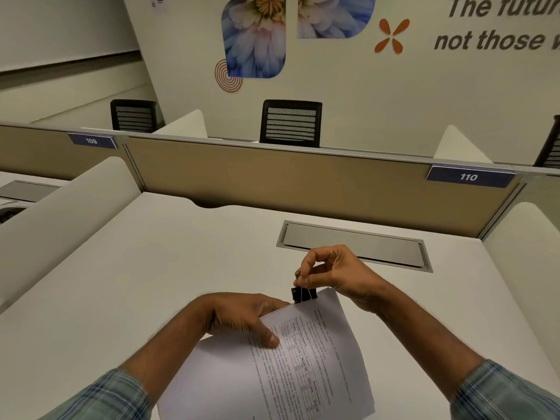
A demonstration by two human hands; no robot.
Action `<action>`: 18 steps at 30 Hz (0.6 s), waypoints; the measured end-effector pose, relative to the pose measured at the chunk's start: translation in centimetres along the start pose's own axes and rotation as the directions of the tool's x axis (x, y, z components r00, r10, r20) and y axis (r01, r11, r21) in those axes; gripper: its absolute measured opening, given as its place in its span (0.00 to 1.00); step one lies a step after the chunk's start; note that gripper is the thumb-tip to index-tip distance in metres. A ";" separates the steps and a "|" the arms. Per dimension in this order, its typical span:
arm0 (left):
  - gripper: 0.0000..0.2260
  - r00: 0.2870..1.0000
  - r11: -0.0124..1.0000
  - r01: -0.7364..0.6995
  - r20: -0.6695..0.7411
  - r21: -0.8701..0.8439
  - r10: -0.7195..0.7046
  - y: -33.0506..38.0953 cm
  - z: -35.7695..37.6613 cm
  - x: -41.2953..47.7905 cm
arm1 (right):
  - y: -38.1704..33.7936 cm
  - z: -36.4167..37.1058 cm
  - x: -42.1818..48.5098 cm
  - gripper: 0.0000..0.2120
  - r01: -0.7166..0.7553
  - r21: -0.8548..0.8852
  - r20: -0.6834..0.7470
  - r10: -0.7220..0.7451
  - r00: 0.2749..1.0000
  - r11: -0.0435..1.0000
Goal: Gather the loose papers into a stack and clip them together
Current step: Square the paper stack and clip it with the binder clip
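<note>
A stack of white printed papers (303,365) is held tilted above the white desk, near its front edge. My left hand (242,316) grips the stack at its upper left, thumb pressed on the top sheet. A black binder clip (303,294) sits on the stack's top edge. My right hand (333,274) pinches the clip's wire handles from above with fingertips and thumb. How far the clip's jaws reach over the sheets is hidden.
A grey cable hatch (354,247) lies in the white desk (151,268) just beyond my right hand. A tan partition (303,183) labelled 110 closes the back. Curved white side dividers (60,213) stand left and right. Black chairs (290,122) stand beyond.
</note>
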State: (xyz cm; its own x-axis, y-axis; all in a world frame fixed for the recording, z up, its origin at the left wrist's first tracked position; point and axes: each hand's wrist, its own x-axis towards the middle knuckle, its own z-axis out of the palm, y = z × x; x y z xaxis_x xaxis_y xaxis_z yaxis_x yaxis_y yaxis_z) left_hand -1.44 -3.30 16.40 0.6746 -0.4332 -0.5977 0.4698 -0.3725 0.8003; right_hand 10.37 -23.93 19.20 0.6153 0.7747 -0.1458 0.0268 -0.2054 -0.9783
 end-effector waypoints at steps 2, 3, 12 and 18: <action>0.24 1.000 1.000 0.006 0.010 -0.001 -0.006 0.1 0.0 0.1 | 0.1 -0.2 0.0 0.05 -0.015 -0.010 0.005 0.015 1.000 1.000; 0.24 1.000 1.000 0.011 0.015 -0.004 -0.011 0.1 0.0 0.2 | 0.2 -0.3 -0.1 0.05 -0.025 -0.022 0.005 0.025 1.000 0.999; 0.22 1.000 0.998 0.015 0.011 -0.061 -0.014 0.6 0.1 0.4 | 1.5 -0.9 -0.3 0.11 -0.074 -0.060 0.008 0.075 0.997 0.995; 0.20 1.000 0.997 -0.005 -0.011 -0.080 0.004 0.7 0.2 0.8 | 2.2 -1.5 -0.3 0.10 -0.088 -0.083 0.017 0.090 0.996 0.993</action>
State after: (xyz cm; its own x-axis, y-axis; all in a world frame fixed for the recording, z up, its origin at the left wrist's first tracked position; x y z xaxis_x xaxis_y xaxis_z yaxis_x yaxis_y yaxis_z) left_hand -0.71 -4.03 16.45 0.6825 -0.4258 -0.5941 0.5104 -0.3041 0.8044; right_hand 11.45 -25.51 17.32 0.6019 0.7631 -0.2354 0.0382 -0.3219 -0.9460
